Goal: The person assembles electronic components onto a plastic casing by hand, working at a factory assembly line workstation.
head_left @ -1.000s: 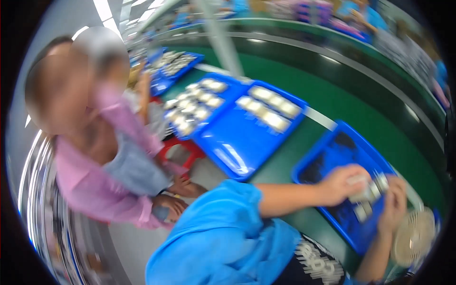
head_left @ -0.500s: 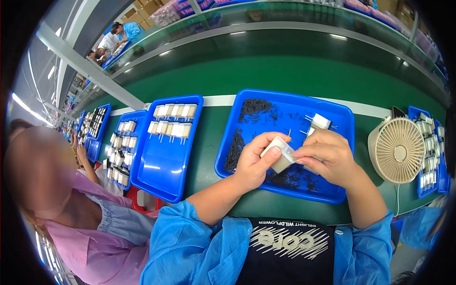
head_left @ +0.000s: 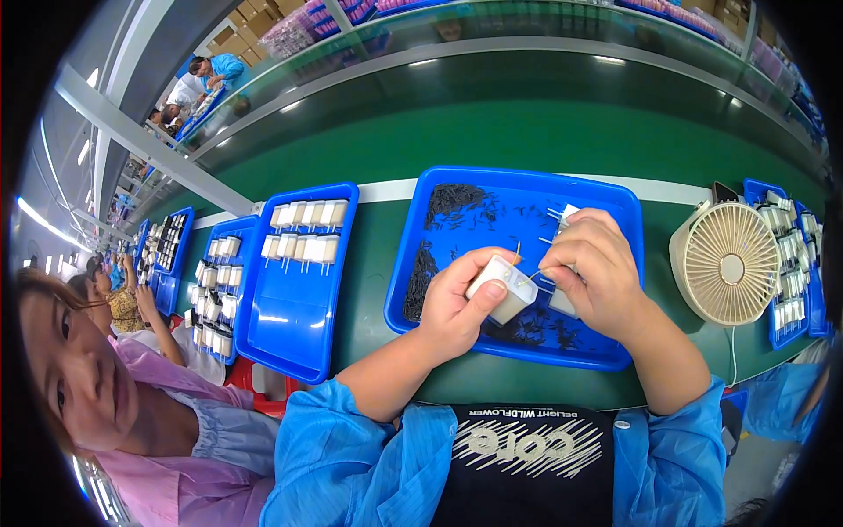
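Note:
Over the large blue tray (head_left: 397,290), my left hand (head_left: 448,299) is closed around a small white and cream plastic housing (head_left: 502,300). The housing is tilted, its open end facing up and toward my right hand. A thin yellowish wire (head_left: 516,249) sticks up near my left fingertips. My right hand (head_left: 597,272) pinches a thin wire (head_left: 532,276) coming from the housing's open end. Whether its fingertips also hold a tiny part is hidden. Many small dark strips (head_left: 421,277) lie in the tray. More white housings (head_left: 562,303) sit partly behind my right hand.
Left of the big tray stands a blue tray (head_left: 285,329) with two rows of cream housings, then further filled trays. A round beige fan (head_left: 724,263) stands at the right, beside another filled tray (head_left: 777,338). A co-worker in pink (head_left: 211,413) sits close on my left.
The housing has turned a little, showing more of its open end. My right fingers have drawn slightly up from it, with the wire now visible between. The whole view has shifted slightly.

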The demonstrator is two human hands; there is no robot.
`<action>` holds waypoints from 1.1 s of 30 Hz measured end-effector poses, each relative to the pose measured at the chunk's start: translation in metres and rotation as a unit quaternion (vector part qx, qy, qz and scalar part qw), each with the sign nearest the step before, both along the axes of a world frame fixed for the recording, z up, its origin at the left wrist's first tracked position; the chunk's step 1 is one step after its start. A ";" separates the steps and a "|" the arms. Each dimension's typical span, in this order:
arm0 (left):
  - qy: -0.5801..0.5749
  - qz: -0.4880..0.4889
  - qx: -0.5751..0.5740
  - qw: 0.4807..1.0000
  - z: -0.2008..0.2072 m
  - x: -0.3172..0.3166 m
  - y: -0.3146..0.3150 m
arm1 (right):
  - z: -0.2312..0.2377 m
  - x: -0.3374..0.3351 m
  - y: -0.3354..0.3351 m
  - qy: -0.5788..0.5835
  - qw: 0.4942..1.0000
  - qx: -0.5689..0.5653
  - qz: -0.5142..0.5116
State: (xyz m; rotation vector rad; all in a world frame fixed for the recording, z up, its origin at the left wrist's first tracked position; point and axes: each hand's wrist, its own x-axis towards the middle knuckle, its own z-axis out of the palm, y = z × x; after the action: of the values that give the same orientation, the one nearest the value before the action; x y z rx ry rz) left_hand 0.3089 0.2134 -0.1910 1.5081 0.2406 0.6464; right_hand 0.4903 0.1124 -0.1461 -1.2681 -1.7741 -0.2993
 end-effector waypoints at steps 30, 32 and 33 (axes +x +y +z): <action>-0.002 0.162 0.249 0.955 0.008 0.000 0.000 | 0.000 -0.005 -0.001 -0.031 0.999 0.039 0.006; -0.001 0.160 0.270 0.949 0.010 0.000 -0.001 | 0.001 -0.004 -0.001 -0.036 0.999 0.038 0.009; 0.011 0.150 0.278 0.949 0.010 -0.001 0.000 | 0.001 -0.004 -0.001 -0.036 0.999 0.028 0.019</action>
State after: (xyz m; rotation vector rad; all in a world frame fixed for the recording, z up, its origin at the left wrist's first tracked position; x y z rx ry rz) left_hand 0.3079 0.2132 -0.1807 2.0421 0.3254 0.9974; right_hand 0.4867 0.1113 -0.1455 -1.1964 -1.8354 -0.3759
